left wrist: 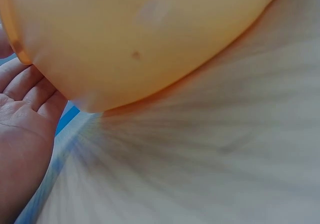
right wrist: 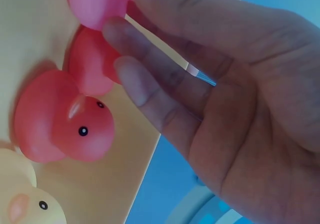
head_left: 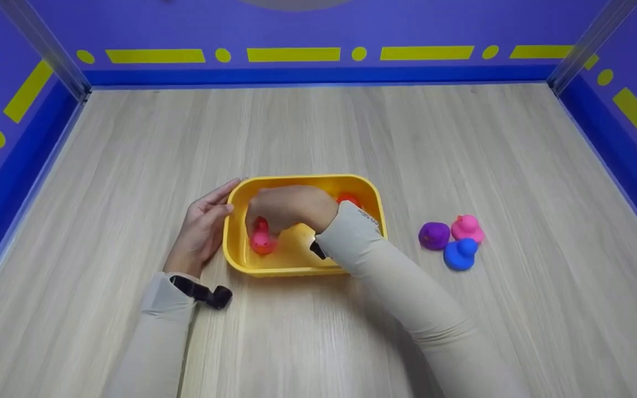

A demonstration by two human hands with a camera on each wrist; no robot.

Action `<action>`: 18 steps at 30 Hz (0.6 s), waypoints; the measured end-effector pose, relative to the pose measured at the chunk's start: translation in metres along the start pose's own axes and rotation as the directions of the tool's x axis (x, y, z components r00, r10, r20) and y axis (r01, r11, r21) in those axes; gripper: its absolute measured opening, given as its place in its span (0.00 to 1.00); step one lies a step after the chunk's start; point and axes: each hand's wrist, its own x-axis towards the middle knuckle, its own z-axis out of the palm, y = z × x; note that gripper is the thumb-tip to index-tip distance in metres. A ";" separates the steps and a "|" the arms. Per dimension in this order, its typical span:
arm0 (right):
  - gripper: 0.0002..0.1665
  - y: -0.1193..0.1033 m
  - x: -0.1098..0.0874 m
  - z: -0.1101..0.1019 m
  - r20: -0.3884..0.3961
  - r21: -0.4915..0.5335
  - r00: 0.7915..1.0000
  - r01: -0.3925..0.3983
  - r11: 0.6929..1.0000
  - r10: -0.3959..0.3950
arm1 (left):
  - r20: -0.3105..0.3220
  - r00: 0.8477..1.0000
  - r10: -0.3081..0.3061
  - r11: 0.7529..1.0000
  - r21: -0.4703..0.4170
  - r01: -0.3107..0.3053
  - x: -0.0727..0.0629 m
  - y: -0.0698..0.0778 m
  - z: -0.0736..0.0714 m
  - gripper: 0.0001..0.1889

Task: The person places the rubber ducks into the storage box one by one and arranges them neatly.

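Note:
A yellow plastic tub (head_left: 303,272) stands on the table with several rubber ducks inside. My left hand (head_left: 199,232) holds its left end, thumb at the rim and fingers along the outer wall. My right hand (head_left: 291,207) reaches down inside the tub. Its thumb and fingertips pinch a pink rubber duck (right wrist: 97,4), partly covered by them in the right wrist view. Right beside that duck lie a red duck (right wrist: 90,59) and another red duck (right wrist: 55,116). A pale yellow duck (right wrist: 30,199) sits at that view's lower left corner.
To the right of the tub, a purple duck (head_left: 434,236), a pink duck (head_left: 467,228) and a blue duck (head_left: 460,255) stand close together on the wooden table (head_left: 318,331). Purple-blue walls (head_left: 318,33) with yellow marks border the table at the back and sides.

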 end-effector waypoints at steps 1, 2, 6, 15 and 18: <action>0.14 0.000 0.000 0.000 -0.001 -0.001 1.000 0.000 1.000 0.000 | 0.000 1.000 0.000 1.000 0.001 0.000 0.000 0.000 0.000 0.28; 0.14 0.001 0.000 0.000 -0.002 -0.003 1.000 0.001 1.000 -0.001 | 0.001 1.000 0.001 1.000 0.002 -0.001 0.001 0.000 0.000 0.28; 0.15 0.002 -0.002 0.000 -0.003 -0.011 1.000 0.005 1.000 -0.005 | 0.002 1.000 0.004 1.000 0.018 -0.004 0.001 -0.001 0.000 0.28; 0.22 0.003 -0.018 -0.002 -0.027 -0.022 1.000 -0.003 1.000 0.002 | 0.031 1.000 0.000 0.999 0.040 -0.001 0.000 -0.001 -0.002 0.28; 0.19 0.008 -0.029 -0.004 -0.056 -0.019 0.998 0.030 0.999 -0.031 | 0.021 1.000 -0.001 1.000 0.027 0.000 0.001 -0.001 -0.001 0.28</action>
